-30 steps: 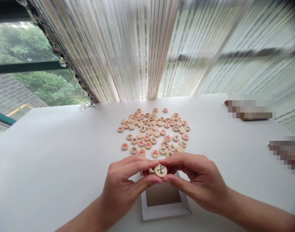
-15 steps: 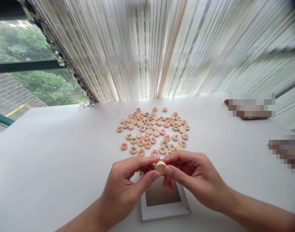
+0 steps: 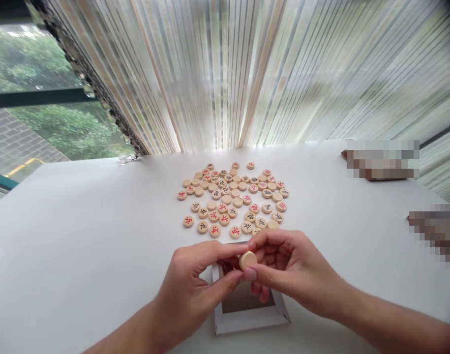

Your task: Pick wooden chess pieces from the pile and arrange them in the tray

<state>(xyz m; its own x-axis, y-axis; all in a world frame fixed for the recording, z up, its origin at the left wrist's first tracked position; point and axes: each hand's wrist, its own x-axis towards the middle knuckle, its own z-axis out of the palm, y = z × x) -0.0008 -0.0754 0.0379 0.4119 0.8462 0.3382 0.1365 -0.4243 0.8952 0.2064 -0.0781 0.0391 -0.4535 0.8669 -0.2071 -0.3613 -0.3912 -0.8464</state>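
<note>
Between the fingertips of both hands is a round wooden Chinese chess piece [image 3: 249,260], its blank face turned toward me. My left hand [image 3: 202,275] pinches it from the left with thumb and fingers. From the right, my right hand [image 3: 291,270] has its thumb below the piece and its index finger above. Under the hands lies a shallow white box [image 3: 250,322] with a brown inside, partly covered by my fingers. Beyond it many loose chess pieces [image 3: 225,219] are spread out, some with red or black characters up, others blank.
A white table [image 3: 99,246] carries everything. Two brown objects, partly blurred out, stand at the right: one at the back [image 3: 390,173], one nearer [image 3: 431,236]. String curtains [image 3: 217,73] hang behind the table, and a window [image 3: 62,123] is at the left.
The held chess piece has turned between my fingers and shifted slightly right and down. My fingertips have moved around it; the pieces on the table lie as before.
</note>
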